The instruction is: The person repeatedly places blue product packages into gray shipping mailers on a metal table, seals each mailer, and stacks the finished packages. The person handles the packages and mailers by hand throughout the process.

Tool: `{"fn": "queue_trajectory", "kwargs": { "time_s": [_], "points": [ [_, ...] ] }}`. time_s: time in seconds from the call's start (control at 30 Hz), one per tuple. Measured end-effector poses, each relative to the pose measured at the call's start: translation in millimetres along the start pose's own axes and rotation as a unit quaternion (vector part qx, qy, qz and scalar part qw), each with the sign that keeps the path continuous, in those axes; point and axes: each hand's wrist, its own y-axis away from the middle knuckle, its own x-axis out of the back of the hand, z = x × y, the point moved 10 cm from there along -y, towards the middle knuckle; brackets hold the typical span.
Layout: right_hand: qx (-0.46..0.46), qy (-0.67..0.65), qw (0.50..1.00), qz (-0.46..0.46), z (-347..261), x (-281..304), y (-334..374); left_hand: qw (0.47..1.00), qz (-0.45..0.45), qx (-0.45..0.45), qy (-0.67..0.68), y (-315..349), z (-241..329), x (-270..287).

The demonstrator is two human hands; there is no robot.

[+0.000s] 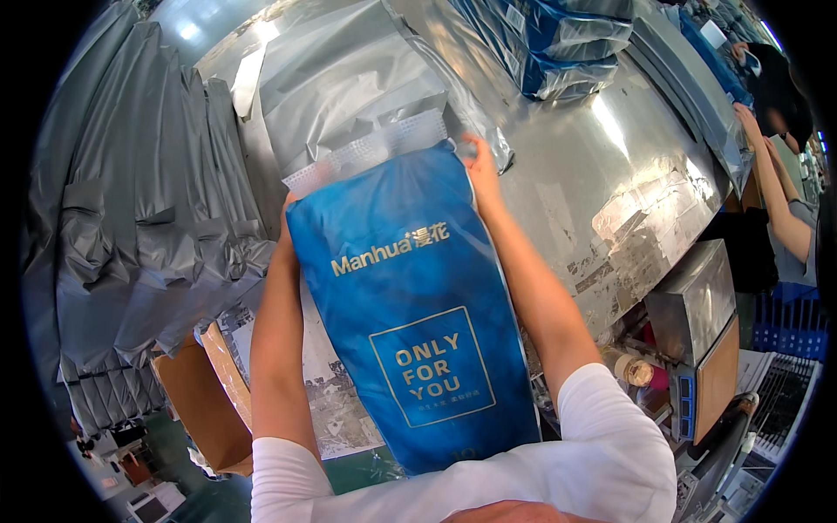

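A large blue plastic package (397,305) with pale lettering slopes from my chest out over the metal table. A whitish dotted strip (370,150) shows along its far edge. My left hand (286,213) grips the package's far left corner, its fingers mostly hidden behind the blue film. At the far right corner, my right hand (481,174) holds the edge, with a thumb and a finger showing. Just beyond the package lies a silver-grey plastic mailing bag (349,78), spread flat and creased, reaching the dotted strip.
Stacked grey bags (148,192) hang over the table's left side. More blue packages (567,44) stand at the far right of the metal table (575,174). Below are a cardboard box (196,410) and a metal box (693,296). Another person's arm (767,174) reaches in from the right.
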Motion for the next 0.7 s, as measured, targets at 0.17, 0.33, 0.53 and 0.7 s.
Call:
{"fn": "queue_trajectory", "kwargs": {
  "time_s": [0.17, 0.33, 0.53, 0.7],
  "points": [
    [0.43, 0.316, 0.839, 0.104, -92, -8, -24, 0.908, -0.031, -0.036, -0.417, -6, 24, -19],
    [0.24, 0.277, 0.914, -0.173, -49, -58, -79, 0.996, -0.05, -0.005, -0.079, -23, -22, 6],
    [0.172, 0.403, 0.877, -0.198, -26, -30, -72, 0.99, -0.051, 0.123, 0.055, 13, -13, -17],
    [0.353, 0.475, 0.798, -0.112, -34, 18, -32, 0.999, -0.014, 0.01, 0.028, 30, 26, -17]
  ]
}}
